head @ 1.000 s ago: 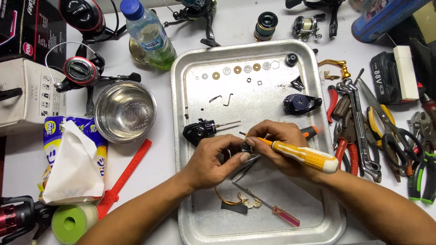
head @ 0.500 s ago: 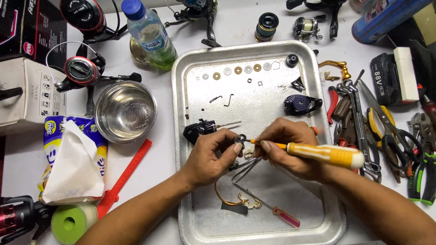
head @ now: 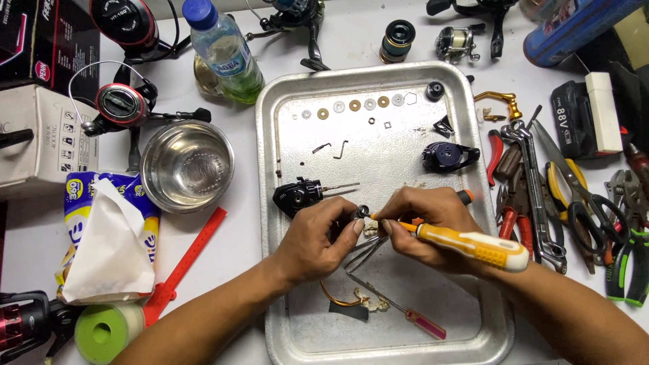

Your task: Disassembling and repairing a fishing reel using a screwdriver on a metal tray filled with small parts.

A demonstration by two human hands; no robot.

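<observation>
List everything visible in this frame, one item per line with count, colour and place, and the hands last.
metal tray: one, silver, centre.
washers: a row, gold and silver, tray top.
black reel parts: two, on tray.
red-handled screwdriver: one, tray bottom.
steel bowl: one, left of tray.
water bottle: one, blue cap, top left.
tissue pack: one, white and blue, left.
green tape roll: one, bottom left.
fishing reels: several, along top and left.
pliers and scissors: many, right of tray.
yellow-handled screwdriver: one, in right hand.
small dark part: one, in left hand.
left hand; right hand: over tray.
</observation>
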